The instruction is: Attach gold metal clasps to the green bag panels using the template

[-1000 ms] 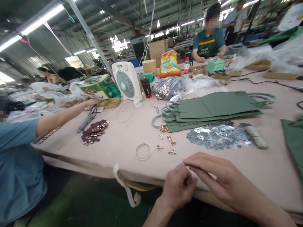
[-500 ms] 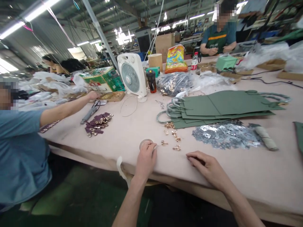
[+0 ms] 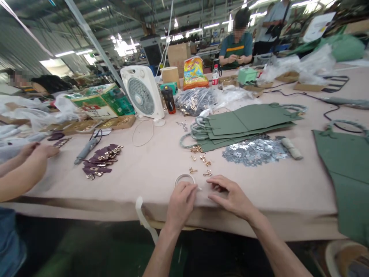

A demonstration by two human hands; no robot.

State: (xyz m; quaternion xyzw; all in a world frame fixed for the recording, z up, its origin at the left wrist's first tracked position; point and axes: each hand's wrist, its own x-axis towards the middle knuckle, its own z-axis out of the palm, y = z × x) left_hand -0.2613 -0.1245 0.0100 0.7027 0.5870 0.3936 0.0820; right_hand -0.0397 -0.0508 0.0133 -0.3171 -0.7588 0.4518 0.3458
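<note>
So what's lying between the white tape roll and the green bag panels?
Small gold-coloured metal fittings lie scattered between the white tape roll and the green bag panels, as the head view shows.

Our left hand (image 3: 181,204) holds pale tape roll (image 3: 184,175) at near edge of pinkish table (image 3: 152,173). Our right hand (image 3: 232,197) curves just beside left, thumb and fingers parted. Beyond our hands, we see small gold-coloured fittings (image 3: 207,173) scattered, green bag panels (image 3: 248,118) stacked behind silvery plates (image 3: 256,152), white fan (image 3: 141,94) standing farther left.
</note>
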